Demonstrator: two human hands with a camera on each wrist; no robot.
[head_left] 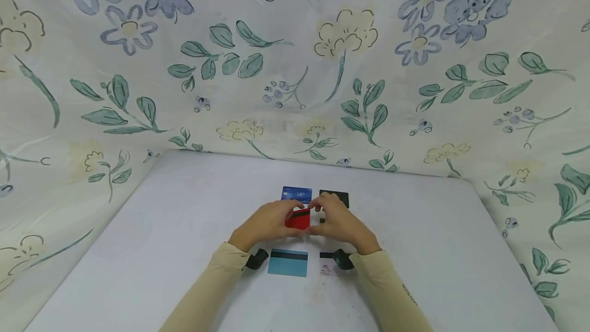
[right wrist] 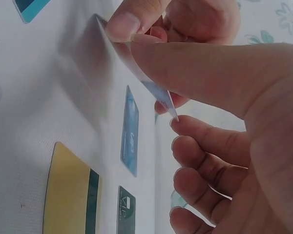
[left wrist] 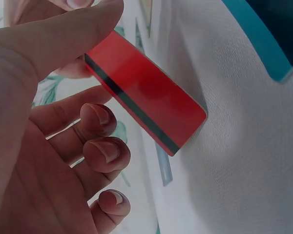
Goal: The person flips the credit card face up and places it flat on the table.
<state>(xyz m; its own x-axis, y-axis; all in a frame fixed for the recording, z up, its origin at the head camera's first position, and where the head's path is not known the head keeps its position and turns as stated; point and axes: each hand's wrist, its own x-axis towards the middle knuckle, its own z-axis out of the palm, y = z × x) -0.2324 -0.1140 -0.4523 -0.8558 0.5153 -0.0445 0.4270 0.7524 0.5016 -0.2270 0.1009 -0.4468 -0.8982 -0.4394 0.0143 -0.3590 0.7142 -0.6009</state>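
Note:
A red card with a black stripe (head_left: 298,220) stands tilted up off the white table, between both hands. My left hand (head_left: 269,222) holds it at one end; in the left wrist view its thumb (left wrist: 63,39) lies on the card and the other fingers curl loosely below. From the other side my right hand (head_left: 341,224) pinches the same card, its thumb (right wrist: 185,68) on the face and its index fingertip at a corner. In the right wrist view the two thumbs nearly meet on the card, whose other face looks pale and glossy.
On the white table (head_left: 138,250), a blue VIP card (head_left: 297,193) and a black card (head_left: 341,198) lie beyond the hands. Nearer are a light-blue striped card (head_left: 288,265) and a pale card (head_left: 325,269), partly covered. A yellow card (right wrist: 68,195) lies below the right hand. Floral cloth hangs behind.

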